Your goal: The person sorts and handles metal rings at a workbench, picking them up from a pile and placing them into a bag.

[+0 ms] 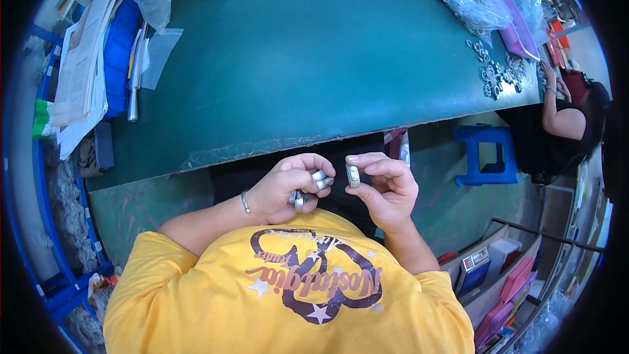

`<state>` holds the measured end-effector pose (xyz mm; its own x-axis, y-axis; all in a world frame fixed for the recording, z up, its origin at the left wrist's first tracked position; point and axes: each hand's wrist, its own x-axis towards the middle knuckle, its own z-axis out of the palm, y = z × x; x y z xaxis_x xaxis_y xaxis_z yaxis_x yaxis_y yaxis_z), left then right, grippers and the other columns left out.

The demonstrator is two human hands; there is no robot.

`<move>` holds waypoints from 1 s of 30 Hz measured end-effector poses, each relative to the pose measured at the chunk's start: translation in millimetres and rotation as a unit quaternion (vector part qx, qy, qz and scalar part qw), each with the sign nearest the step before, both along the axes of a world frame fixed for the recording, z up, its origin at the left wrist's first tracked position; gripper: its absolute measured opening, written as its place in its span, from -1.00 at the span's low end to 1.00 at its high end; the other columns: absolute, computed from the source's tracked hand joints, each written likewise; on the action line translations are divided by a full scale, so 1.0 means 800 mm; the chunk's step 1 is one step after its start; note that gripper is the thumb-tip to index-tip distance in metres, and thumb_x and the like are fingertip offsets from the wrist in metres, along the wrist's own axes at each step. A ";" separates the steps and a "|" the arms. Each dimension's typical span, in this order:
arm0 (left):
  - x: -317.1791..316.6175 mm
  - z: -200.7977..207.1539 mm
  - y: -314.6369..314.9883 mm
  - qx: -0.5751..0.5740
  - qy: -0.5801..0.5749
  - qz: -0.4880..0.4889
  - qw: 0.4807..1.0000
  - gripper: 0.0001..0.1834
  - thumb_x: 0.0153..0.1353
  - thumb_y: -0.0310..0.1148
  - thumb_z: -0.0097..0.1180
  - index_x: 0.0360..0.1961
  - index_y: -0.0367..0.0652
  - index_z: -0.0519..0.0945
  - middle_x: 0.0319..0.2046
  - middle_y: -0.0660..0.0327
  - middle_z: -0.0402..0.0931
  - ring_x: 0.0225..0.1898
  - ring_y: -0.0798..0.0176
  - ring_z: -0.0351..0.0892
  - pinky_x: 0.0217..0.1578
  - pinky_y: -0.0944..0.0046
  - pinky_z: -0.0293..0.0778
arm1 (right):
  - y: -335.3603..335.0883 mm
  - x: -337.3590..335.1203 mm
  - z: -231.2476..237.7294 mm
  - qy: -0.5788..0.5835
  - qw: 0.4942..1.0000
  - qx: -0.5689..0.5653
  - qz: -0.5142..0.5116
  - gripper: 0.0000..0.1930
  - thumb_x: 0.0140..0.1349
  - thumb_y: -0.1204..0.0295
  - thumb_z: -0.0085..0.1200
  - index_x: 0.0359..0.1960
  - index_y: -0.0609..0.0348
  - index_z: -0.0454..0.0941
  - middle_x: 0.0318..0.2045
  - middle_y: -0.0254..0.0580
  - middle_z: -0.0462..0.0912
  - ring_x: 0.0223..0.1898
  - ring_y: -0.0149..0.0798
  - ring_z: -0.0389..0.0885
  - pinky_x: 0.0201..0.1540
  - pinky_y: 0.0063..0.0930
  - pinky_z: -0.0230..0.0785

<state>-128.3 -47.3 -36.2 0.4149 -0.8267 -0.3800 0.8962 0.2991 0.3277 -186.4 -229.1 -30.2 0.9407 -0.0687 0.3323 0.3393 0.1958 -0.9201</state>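
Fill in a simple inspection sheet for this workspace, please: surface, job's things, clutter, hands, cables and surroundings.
Surface: green table, scuffed along its near edge.
Job's things: several silver metal pieces and one rounded oblong piece, all held off the table.
Clutter: papers and a blue tray on the left; a clear bag, purple tray and loose small rings on the right.
Hands: left hand closed around the several pieces; right hand pinching the oblong one between thumb and fingers.
Cables: nothing seen.
Surroundings: blue stool and another person on the right; blue rack on the left.
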 end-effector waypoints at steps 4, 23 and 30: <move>0.000 0.008 -0.002 0.059 -0.003 0.026 0.998 -0.76 0.01 -0.58 -0.01 -0.23 -0.24 0.43 -0.42 0.12 0.45 -0.45 0.35 0.43 -0.70 0.50 0.28 | 0.000 -0.003 0.004 0.069 0.994 0.077 0.024 -0.72 0.06 0.69 0.08 -0.15 0.35 0.42 -0.19 0.03 0.54 -0.18 -0.24 0.53 -0.15 -0.46 0.42; 0.006 -0.002 0.002 0.014 0.073 -0.001 0.997 -0.82 0.15 -0.40 -0.07 -0.21 -0.20 0.41 -0.42 0.08 0.45 -0.46 0.28 0.43 -0.71 0.47 0.28 | -0.004 0.000 0.009 0.190 0.981 -0.002 -0.024 -0.78 0.11 0.73 -0.07 -0.21 0.36 0.52 -0.37 -0.23 0.50 -0.50 -0.49 0.52 -0.47 -0.70 0.41; 0.005 -0.004 0.001 -0.003 0.082 0.023 0.996 -0.84 0.23 -0.32 -0.10 -0.27 -0.18 0.41 -0.40 0.16 0.35 -0.45 0.35 0.35 -0.72 0.49 0.21 | -0.001 0.005 0.014 0.239 0.933 0.263 0.056 -0.72 0.02 0.67 -0.10 -0.17 0.32 0.35 -0.28 -0.04 0.48 -0.40 -0.27 0.58 -0.55 -0.61 0.46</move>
<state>-124.7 -46.1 -39.8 0.3846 -0.8111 -0.4406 0.9230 0.3426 0.1750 -182.4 -230.2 -19.0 0.9839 0.0025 -0.1785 -0.1337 0.6730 -0.7275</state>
